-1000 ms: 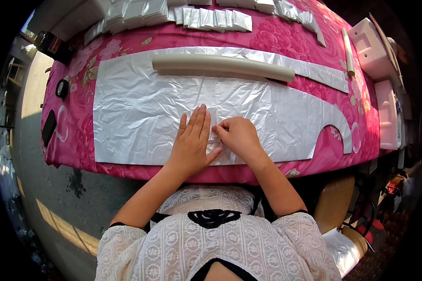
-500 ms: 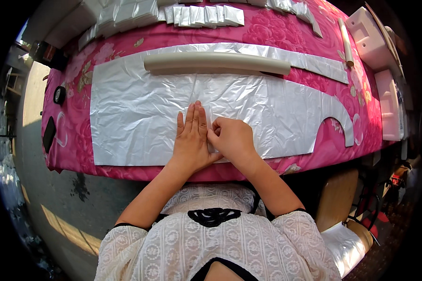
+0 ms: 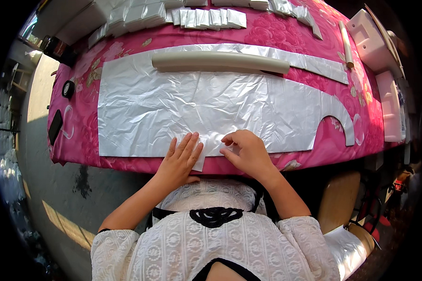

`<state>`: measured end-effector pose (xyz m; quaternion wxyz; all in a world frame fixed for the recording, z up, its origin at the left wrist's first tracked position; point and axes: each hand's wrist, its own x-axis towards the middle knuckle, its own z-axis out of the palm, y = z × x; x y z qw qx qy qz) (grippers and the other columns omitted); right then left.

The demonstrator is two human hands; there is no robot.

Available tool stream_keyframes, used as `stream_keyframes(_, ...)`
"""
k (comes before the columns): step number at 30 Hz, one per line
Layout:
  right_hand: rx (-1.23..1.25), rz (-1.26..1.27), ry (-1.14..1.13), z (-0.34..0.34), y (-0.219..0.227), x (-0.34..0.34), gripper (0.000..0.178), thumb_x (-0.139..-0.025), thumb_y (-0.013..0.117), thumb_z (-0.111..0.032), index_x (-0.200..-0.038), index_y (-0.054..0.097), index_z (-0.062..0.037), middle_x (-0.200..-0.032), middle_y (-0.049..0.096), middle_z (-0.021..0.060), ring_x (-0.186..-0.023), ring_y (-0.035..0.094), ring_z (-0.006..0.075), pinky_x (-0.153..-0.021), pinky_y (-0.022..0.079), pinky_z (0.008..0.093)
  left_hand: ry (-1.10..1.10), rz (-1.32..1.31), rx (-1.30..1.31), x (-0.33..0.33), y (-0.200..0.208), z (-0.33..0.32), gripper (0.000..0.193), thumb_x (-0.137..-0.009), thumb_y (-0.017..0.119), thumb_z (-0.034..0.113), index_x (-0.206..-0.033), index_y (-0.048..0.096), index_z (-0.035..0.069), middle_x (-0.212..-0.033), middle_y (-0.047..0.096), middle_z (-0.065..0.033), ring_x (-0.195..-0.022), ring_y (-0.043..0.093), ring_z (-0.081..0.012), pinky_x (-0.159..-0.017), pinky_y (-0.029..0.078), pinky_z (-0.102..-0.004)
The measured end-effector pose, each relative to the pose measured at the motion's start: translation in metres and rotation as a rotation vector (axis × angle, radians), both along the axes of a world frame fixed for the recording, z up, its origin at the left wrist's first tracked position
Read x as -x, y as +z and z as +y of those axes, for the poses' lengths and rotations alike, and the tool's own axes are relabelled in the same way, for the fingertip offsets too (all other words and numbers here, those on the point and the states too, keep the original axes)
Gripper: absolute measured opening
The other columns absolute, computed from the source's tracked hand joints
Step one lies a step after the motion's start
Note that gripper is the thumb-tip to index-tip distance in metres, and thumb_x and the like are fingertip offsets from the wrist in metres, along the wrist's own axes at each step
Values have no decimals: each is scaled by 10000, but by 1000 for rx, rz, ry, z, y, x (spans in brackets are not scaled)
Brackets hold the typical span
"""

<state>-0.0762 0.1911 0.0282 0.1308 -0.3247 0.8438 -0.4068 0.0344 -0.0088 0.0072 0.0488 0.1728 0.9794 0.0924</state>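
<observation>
A thin, shiny white plastic apron (image 3: 140, 112) lies spread and creased before me, its curved cut-out and neck strap at the right. My left hand (image 3: 185, 152) rests on its near edge, fingers stretched out. Beside that hand, a short white strip (image 3: 199, 164) hangs over the near edge. To the right, my right hand (image 3: 246, 150) is at the same edge, fingers bent, thumb and forefinger apart; I see nothing between them. Across the far part of the apron lies a long beige tube (image 3: 220, 62).
Several folded white packets (image 3: 211, 18) line the back of the pink flowered tablecloth (image 3: 267, 35). A black phone-like object (image 3: 55, 126) and a round black object (image 3: 68, 89) lie at left. A thin rod (image 3: 346, 44) and white foam boxes (image 3: 390, 105) stand at right.
Both hands have come nearer to me, from the apron's middle to its near edge, and moved apart. My right thumb and forefinger have parted. The white strip now shows below the edge.
</observation>
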Motion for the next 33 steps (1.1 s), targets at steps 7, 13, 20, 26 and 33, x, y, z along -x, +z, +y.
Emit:
stream_keyframes(7, 176, 250, 336, -28, -8, -7, 408, -654, 640, -63, -1055, 576, -31, -1074, 561, 128, -1023, 519, 296, -881, 428, 376, 36, 41, -176, -2, -2, -8, 927, -628, 720, 210, -1363, 224, -63, -1421, 289, -190, -1328, 268, -319, -1081, 187, -465)
stream_keyframes(13, 40, 548, 642, -21, -5, -6, 521, -680, 646, -161, -1177, 529, -54, -1207, 516, 103, -1163, 460, 267, -1001, 347, 419, 48, 44, -350, -3, -9, -11, 1074, -590, 774, 290, -1385, 142, -62, -1443, 232, -207, -1333, 252, -337, -1088, 180, -461)
stream_keyframes(20, -19, 511, 573, -21, -28, -15, 470, -724, 643, -252, -1120, 542, -20, -1250, 486, 130, -1186, 432, 283, -1016, 326, 409, -105, 396, -211, -15, -15, -11, 708, -713, 705, 286, -1287, 405, 1, -1364, 393, -148, -1259, 387, -289, -1051, 292, -422)
stream_keyframes(26, 57, 397, 467, -25, -31, -24, 473, -702, 674, -230, -1111, 547, -29, -1227, 500, 116, -1135, 466, 270, -1008, 331, 418, -216, 433, -288, -23, -20, -24, 372, -771, 590, 118, -1128, 570, 17, -1192, 551, -106, -1102, 540, -238, -920, 464, -348)
stream_keyframes(33, 106, 272, 386, -30, -19, -17, 467, -654, 702, -152, -1091, 567, -61, -1112, 578, 68, -1038, 523, 239, -997, 334, 433, -256, 344, -234, -10, 2, -26, 379, -742, 565, 68, -1115, 578, 4, -1191, 551, -113, -1126, 529, -251, -913, 469, -358)
